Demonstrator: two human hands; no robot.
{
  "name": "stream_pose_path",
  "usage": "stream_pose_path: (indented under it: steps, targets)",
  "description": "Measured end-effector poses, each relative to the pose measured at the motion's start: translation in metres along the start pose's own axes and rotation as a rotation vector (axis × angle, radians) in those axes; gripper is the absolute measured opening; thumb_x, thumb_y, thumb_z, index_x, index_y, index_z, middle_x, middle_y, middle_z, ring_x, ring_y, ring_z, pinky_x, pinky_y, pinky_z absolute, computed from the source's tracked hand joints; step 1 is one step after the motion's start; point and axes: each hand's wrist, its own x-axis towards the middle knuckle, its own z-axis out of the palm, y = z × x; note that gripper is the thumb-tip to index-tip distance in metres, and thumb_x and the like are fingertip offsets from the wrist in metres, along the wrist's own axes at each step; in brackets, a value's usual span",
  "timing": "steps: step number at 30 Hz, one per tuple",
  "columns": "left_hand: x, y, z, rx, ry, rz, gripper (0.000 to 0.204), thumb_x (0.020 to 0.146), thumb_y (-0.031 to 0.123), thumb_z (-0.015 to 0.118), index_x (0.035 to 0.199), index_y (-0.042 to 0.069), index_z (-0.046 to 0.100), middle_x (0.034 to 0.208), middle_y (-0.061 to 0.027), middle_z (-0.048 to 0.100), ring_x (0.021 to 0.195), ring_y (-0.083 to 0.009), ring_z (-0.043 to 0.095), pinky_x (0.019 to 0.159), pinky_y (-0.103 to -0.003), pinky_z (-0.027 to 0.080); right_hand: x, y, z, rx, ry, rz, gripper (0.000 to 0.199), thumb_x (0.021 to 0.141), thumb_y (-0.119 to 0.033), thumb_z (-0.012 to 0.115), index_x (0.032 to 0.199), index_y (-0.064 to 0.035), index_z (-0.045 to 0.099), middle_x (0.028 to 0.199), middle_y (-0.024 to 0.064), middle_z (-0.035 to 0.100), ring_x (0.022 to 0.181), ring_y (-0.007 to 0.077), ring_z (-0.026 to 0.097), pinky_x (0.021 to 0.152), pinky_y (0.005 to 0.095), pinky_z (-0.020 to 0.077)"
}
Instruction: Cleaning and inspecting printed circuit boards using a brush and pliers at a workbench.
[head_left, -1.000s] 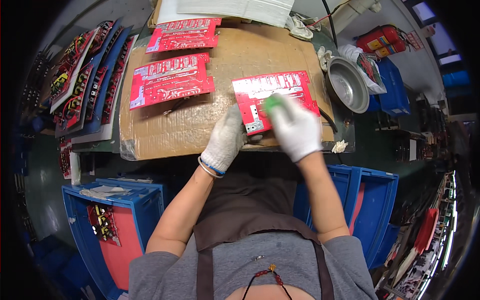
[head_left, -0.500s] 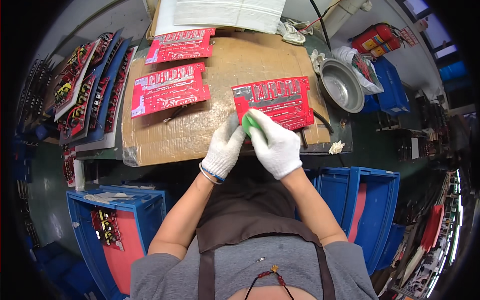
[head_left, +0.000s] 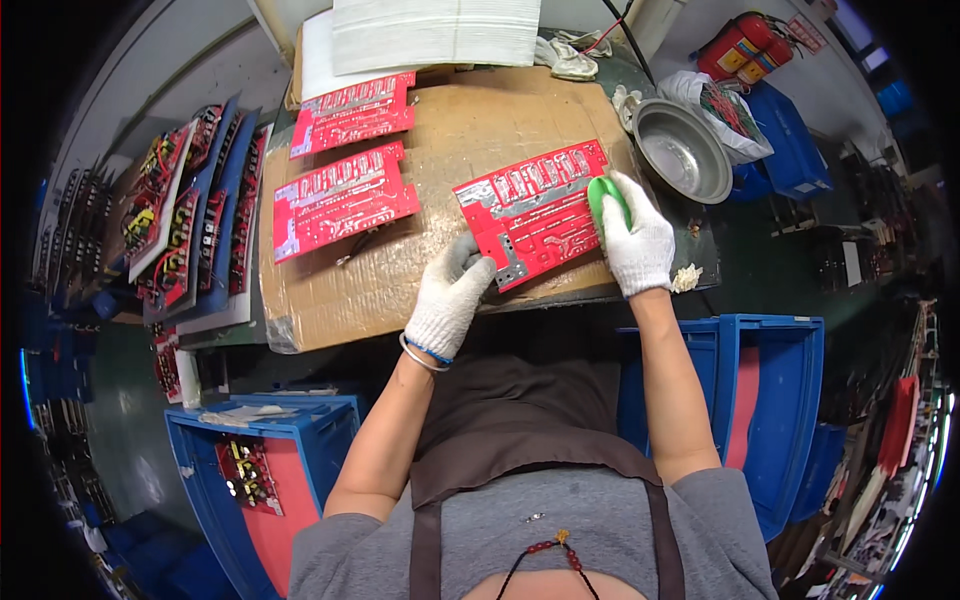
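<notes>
I see my left hand (head_left: 450, 300) gripping the lower left corner of the red board (head_left: 535, 212), gloved fingers curled over its edge, pinning it to the cardboard (head_left: 330, 290) near that sheet's front right corner. My right hand (head_left: 637, 240) is closed around a green sponge (head_left: 604, 197), pressing it on the board's right end. Two more red boards (head_left: 345, 198) lie well apart on the left of the cardboard, one behind the other. A steel bowl (head_left: 683, 150) sits just beyond the cardboard's right edge, close to the sponge hand, and a crumpled wad (head_left: 686, 278) lies by my right wrist at the front edge. My worry is that the board hangs close to the cardboard's front edge; a hard stroke toward me could slide it off if the left grip slackens. A wide sweep to the right could also knock the bowl. Blue crates (head_left: 770, 400) stand below at both sides.
</notes>
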Motion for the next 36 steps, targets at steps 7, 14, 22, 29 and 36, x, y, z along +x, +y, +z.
stream_pose_path:
  steps: [7, 14, 22, 29, 36]
  targets:
    - [0.047, 0.018, -0.022, -0.115, 0.043, 0.083, 0.056, 0.106, 0.030, 0.059, 0.148, -0.006, 0.045, 0.124, -0.0162, 0.066, 0.093, -0.0180, 0.070, 0.075, -0.032, 0.060, -0.017, 0.000, 0.006, 0.066, 0.040, -0.003, 0.036, 0.097, -0.017, 0.066, 0.131, -0.0053, 0.068, 0.118, 0.0196, 0.074, 0.109, 0.0294, 0.073, 0.096, 0.0361, 0.0544]
    - [0.048, 0.003, -0.015, -0.138, 0.089, 0.133, 0.048, 0.107, 0.031, 0.058, 0.140, -0.003, 0.051, 0.115, -0.0111, 0.069, 0.072, -0.0168, 0.071, 0.051, -0.028, 0.058, -0.044, -0.030, 0.013, 0.061, 0.050, -0.015, 0.039, 0.095, -0.019, 0.069, 0.132, -0.0053, 0.067, 0.115, 0.0196, 0.074, 0.105, 0.0324, 0.074, 0.091, 0.0380, 0.0568]
    - [0.047, -0.003, -0.018, -0.072, 0.157, 0.193, 0.032, 0.107, 0.021, 0.058, 0.128, -0.004, 0.060, 0.114, -0.0080, 0.070, 0.099, -0.0116, 0.064, 0.088, -0.028, 0.053, -0.059, -0.023, 0.009, -0.069, -0.021, -0.178, 0.031, 0.093, -0.021, 0.073, 0.122, -0.0120, 0.073, 0.102, 0.0153, 0.076, 0.079, 0.0308, 0.075, 0.073, 0.0376, 0.0598]
    - [0.052, -0.008, -0.015, -0.025, 0.175, 0.201, 0.037, 0.107, 0.023, 0.059, 0.131, -0.005, 0.058, 0.117, -0.0090, 0.069, 0.103, -0.0135, 0.064, 0.092, -0.030, 0.052, -0.096, -0.052, 0.021, -0.021, -0.146, -0.281, 0.034, 0.088, -0.019, 0.076, 0.122, -0.0136, 0.073, 0.104, 0.0136, 0.076, 0.084, 0.0313, 0.076, 0.075, 0.0374, 0.0600]
    - [0.052, -0.010, -0.025, 0.041, 0.169, 0.209, 0.044, 0.105, 0.029, 0.063, 0.131, -0.006, 0.057, 0.117, -0.0093, 0.069, 0.102, -0.0143, 0.064, 0.091, -0.030, 0.053, -0.022, 0.022, -0.017, 0.027, 0.071, 0.080, 0.034, 0.096, -0.020, 0.067, 0.128, -0.0072, 0.070, 0.117, 0.0181, 0.075, 0.103, 0.0295, 0.075, 0.091, 0.0365, 0.0569]
